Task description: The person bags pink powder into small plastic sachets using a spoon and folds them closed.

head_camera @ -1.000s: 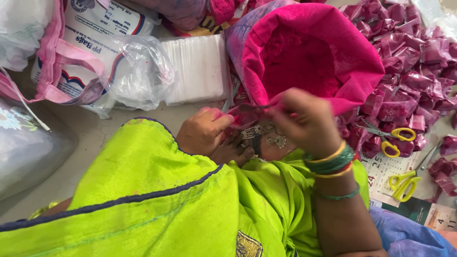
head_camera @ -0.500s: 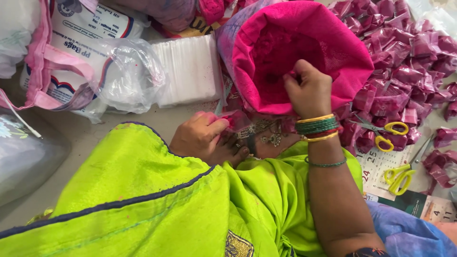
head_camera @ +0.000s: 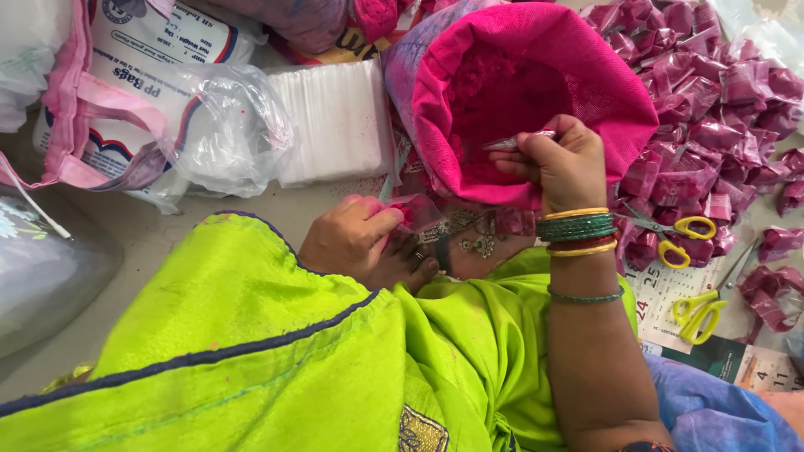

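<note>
Two hands are busy at once. My right hand is closed around a small spoon, pinched between thumb and fingers, and its silvery bowl pokes out to the left, over the pink powder inside the pink sack. The sack's rolled rim sits just under my knuckles. Gold, green and red bangles ring that wrist.

My left hand is lower and to the left of the spoon hand, fingers closed on a small clear pouch that carries a little pink inside; its open end points up toward the sack. My fingertips there are stained pink. Just right of this hand my foot shows an anklet and toe ring.

Beyond the right wrist lie two yellow-handled scissors on a calendar sheet, with a heap of filled pink packets farther off. Above the left hand rests a stack of empty clear pouches, next to a printed bag. My green sari fills the near ground.
</note>
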